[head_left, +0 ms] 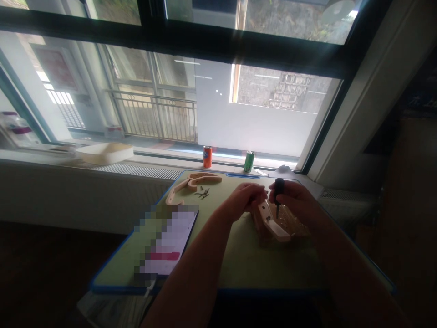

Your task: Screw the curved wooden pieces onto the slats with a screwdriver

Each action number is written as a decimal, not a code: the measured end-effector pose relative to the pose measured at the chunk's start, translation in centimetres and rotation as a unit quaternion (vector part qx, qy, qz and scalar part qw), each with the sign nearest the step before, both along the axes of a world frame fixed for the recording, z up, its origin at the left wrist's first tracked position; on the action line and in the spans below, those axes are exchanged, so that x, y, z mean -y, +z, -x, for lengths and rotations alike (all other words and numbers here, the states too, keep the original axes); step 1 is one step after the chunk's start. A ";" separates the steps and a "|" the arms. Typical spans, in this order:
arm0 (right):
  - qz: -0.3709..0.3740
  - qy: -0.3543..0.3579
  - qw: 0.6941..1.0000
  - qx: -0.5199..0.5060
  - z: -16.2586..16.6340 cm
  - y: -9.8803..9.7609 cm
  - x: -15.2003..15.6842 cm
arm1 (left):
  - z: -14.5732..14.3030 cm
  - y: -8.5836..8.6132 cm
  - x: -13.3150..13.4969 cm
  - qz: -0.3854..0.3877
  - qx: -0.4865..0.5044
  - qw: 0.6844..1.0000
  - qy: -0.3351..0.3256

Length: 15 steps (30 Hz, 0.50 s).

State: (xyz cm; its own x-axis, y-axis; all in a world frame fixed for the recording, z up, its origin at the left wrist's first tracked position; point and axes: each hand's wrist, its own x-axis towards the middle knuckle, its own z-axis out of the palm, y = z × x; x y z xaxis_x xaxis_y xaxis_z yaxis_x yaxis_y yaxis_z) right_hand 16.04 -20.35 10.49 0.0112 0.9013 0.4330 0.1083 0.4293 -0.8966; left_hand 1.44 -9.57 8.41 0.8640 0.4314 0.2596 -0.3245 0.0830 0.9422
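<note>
Pale green, with blue edging, the table (239, 259) is partly covered at its near side by 2 forearms that run out of view at the bottom. Left of the bent piece (277, 231), a tablet (179, 234) lies flat; its left part is blurred into blocks and cannot be read. A white cable (150, 286) trails from its near edge, half lost behind a forearm.

Smooth, beige and wood-like, the bent piece sits on the table's right half, angled midway, with at least 2 dark holes along its face. Its far end is hidden by the left hand (247, 199), whose fingers are curled in; whether they pinch anything is impossible to tell. Just right of the bent piece, the right hand (296, 198) grips the black handle of a screwdriver (279, 185), shaft pointing down. Clear plastic (290, 218) glints around that tip, its shape hard to make out, as is any contact.

Farther off and left of the bent piece lie loose screws (204, 193), too small to count, and more curved parts (175, 189), overlapping so that their number is unclear. Beyond the bent piece, 1 orange can (207, 157) and 1 green can (249, 161) stand by the window; a cream tub (109, 154) is far to its left. Past the glass, a railing (164, 116) shows through reflections.
</note>
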 end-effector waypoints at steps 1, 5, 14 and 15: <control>-0.002 0.005 1.000 0.004 0.1 0.0 0.0 | 0.0 0.1 0.0 0.007 0.008 1.000 -0.001; -0.002 0.022 1.000 0.010 0.4 -0.1 0.0 | 0.0 0.1 0.0 0.012 0.021 1.000 0.006; 0.021 0.042 0.999 0.013 1.2 0.5 0.5 | -0.2 0.1 0.0 0.022 0.114 0.991 0.073; 0.026 0.039 0.999 0.016 1.3 0.6 0.6 | -0.2 0.1 -0.1 0.024 0.124 0.989 0.078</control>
State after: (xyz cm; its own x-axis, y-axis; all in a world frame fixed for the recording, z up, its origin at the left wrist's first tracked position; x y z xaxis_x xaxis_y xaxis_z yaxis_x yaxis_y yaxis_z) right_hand 14.76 -20.95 11.09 -0.0731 0.9206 0.3837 0.1048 0.3897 -0.9150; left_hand 1.62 -9.50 8.55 0.6982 0.5718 0.4308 -0.5574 0.0566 0.8283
